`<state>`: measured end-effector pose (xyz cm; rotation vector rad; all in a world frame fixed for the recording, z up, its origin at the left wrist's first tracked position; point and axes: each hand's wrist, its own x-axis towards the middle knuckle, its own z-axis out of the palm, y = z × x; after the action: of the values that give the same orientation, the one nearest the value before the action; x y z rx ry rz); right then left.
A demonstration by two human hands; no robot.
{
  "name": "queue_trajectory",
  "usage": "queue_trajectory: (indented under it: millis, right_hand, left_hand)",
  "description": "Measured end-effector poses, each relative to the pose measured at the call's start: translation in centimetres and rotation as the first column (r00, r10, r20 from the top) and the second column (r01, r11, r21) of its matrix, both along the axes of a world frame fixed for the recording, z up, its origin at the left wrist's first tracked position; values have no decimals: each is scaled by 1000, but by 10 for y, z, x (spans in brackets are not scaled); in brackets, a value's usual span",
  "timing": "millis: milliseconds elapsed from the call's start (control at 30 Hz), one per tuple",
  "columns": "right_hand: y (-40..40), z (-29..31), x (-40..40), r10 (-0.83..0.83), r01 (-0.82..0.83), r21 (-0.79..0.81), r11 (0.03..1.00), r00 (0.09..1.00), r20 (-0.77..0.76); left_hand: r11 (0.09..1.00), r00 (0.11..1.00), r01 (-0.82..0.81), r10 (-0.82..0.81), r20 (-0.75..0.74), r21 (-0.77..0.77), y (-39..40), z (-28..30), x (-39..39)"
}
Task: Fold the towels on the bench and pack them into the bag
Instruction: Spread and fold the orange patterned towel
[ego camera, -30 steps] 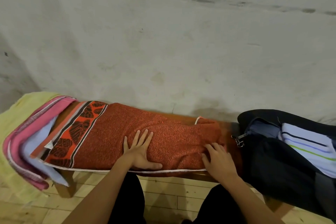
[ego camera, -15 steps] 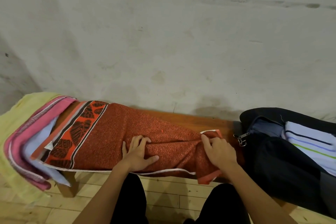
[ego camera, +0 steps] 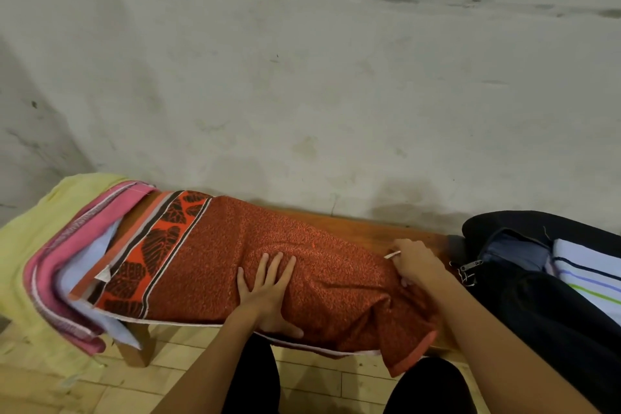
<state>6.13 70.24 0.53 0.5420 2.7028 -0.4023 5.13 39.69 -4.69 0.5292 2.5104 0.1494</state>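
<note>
Your left hand (ego camera: pixel 268 292) lies flat, fingers straight and spread, pressing on the middle of the orange-red towel (ego camera: pixel 302 276). Your right hand (ego camera: pixel 415 262) has its fingers curled over that towel's right end, pinching the white-hemmed edge (ego camera: pixel 392 254) near the back of the surface (ego camera: pixel 366 227). The towel stretches along the surface, bunched under your right hand, with one corner hanging off the front edge.

Further left, the towel's leaf-patterned border overlaps a pile of other towels: a pink towel (ego camera: pixel 77 239), a pale blue towel (ego camera: pixel 84 262) and a yellow towel (ego camera: pixel 40 222) draped over the surface's left end. To your right, the dark bag (ego camera: pixel 537 306) stands unzipped and touching the end of the surface, with a striped white towel (ego camera: pixel 591 272) already inside.

Judging from this, you are early on: at least one towel is packed, the orange-red one is only beginning its fold, and the left pile looks yet to be folded and packed.
</note>
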Motion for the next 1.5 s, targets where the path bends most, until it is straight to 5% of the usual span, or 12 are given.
queue_trajectory:
  millis: [167, 233, 367, 433, 500, 633, 767, 1133, 1500]
  right_hand:
    - [9, -4, -5, 86, -92, 115, 989, 995, 56]
    - [12, -1, -9, 26, -20, 185, 983, 999, -30]
    - [38, 15, -15, -416, 414, -109, 904, 789, -453]
    - [43, 15, -13, -465, 406, -228, 885, 748, -473]
    - [35, 3, -6, -365, 269, -259, 928, 801, -475]
    - [-2, -25, 19, -27, -34, -146, 989, 917, -397]
    - [-33, -47, 41, 119, -124, 1, 992, 955, -273]
    - [7, -28, -22, 57, -49, -67, 997, 990, 132]
    - [14, -60, 3, 0, 0, 46, 999, 1000, 1]
  left_hand:
    - [998, 996, -18, 12, 85, 61, -2, 3, -8]
    - [997, 997, -18, 13, 80, 71, -2, 1, -9]
    - [997, 997, -53, 50, 55, 63, 2, -1, -8]
    - [998, 998, -54, 53, 32, 44, 2, -1, -6]
    - [998, 999, -47, 46, 17, 45, 2, -3, -5]
    - [997, 999, -46, 45, 16, 61, 1, -3, -4]
    - [997, 998, -58, 58, 2, 51, 3, -2, -3]
    - [998, 1000, -22, 20, 23, 54, 14, 7, -1]
    - [996, 999, 45, -43, -23, 74, 45, -2, 20]
